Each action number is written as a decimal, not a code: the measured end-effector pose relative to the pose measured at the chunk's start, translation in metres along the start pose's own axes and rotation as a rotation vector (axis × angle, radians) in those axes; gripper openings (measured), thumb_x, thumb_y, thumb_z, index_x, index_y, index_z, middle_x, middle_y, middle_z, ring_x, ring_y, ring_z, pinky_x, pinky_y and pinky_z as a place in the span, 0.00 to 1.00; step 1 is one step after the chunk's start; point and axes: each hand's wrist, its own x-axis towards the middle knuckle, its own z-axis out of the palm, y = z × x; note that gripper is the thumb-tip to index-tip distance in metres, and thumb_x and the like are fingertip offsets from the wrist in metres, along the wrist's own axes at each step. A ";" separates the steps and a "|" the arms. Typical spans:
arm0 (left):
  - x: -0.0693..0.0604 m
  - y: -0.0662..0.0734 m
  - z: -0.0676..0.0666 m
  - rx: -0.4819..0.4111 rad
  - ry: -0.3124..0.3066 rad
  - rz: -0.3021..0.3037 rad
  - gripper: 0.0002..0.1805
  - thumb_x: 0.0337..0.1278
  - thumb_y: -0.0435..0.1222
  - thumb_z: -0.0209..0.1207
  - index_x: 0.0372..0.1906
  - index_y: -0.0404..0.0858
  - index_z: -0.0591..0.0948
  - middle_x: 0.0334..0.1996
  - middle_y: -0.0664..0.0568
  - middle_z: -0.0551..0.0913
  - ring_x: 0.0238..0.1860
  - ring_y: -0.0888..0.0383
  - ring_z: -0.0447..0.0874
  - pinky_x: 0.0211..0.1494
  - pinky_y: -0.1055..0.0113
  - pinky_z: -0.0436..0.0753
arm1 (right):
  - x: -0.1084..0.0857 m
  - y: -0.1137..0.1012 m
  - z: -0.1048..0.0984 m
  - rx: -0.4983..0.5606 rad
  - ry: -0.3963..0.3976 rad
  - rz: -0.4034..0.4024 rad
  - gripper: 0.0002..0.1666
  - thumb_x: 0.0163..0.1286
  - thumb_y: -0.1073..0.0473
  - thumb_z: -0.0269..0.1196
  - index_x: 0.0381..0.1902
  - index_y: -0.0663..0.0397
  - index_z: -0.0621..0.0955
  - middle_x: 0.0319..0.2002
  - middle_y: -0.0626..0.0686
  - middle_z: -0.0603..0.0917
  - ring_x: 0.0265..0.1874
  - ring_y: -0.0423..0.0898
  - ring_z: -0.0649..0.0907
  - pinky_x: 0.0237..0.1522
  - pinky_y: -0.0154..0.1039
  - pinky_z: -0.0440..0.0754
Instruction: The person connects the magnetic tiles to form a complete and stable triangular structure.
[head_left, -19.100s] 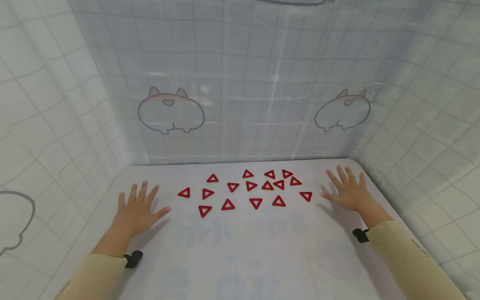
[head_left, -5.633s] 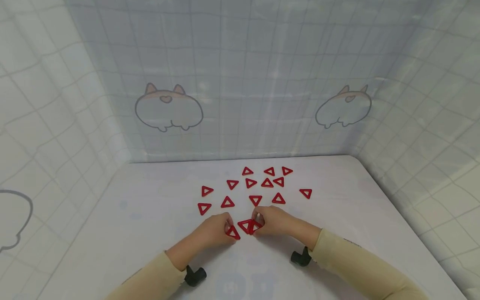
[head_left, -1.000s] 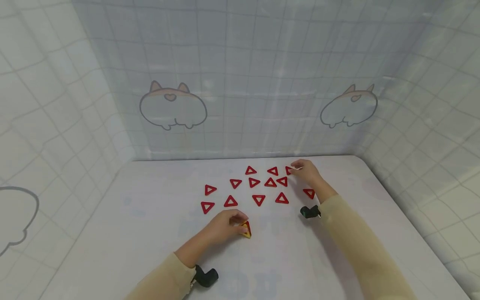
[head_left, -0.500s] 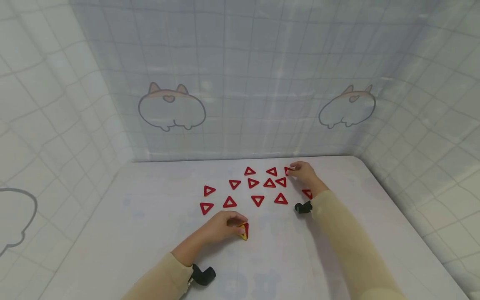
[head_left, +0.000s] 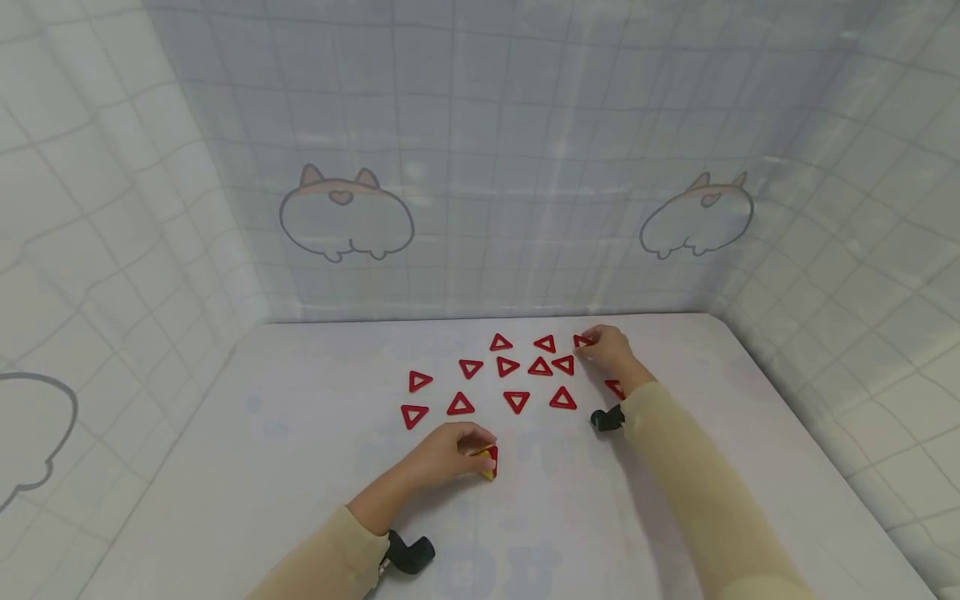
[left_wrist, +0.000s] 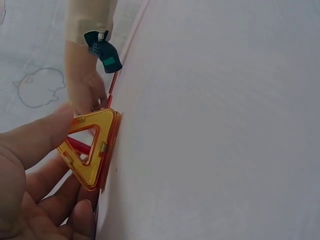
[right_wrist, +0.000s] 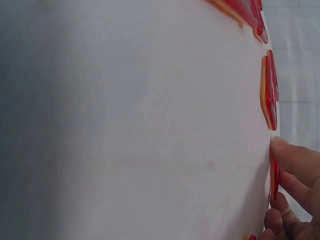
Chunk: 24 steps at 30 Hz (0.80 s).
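In the head view my left hand [head_left: 444, 454] is near the middle of the table, pinching a small joined piece of triangular magnetic tiles. The left wrist view shows a yellow-sided triangle tile [left_wrist: 106, 122] of this piece between thumb and fingers, with red edges behind it; its far side is hidden. At the back right my right hand [head_left: 613, 352] pinches a red triangle tile [right_wrist: 274, 182], thumb on one side and fingers on the other. That tile is low at the table surface; whether it has lifted cannot be told.
Several loose red triangle tiles lie flat between the hands and the back wall, including one tile [head_left: 517, 401] near the middle. Another tile [head_left: 615, 388] is partly behind the right forearm. A white table [head_left: 322, 367] meets grid-patterned walls [head_left: 480, 250] on three sides.
Both hands first lay flat at the sides, then worked together on tiles at the middle. Now the left keeps the joined piece while the right has reached a back-right tile, its fingers closing on it.
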 end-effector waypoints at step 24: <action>-0.001 0.000 -0.001 0.004 0.006 -0.008 0.16 0.57 0.40 0.71 0.50 0.49 0.84 0.48 0.58 0.83 0.55 0.54 0.78 0.59 0.56 0.80 | -0.042 -0.005 -0.024 -0.104 -0.082 -0.159 0.31 0.67 0.46 0.67 0.62 0.56 0.78 0.58 0.62 0.79 0.57 0.59 0.76 0.59 0.56 0.75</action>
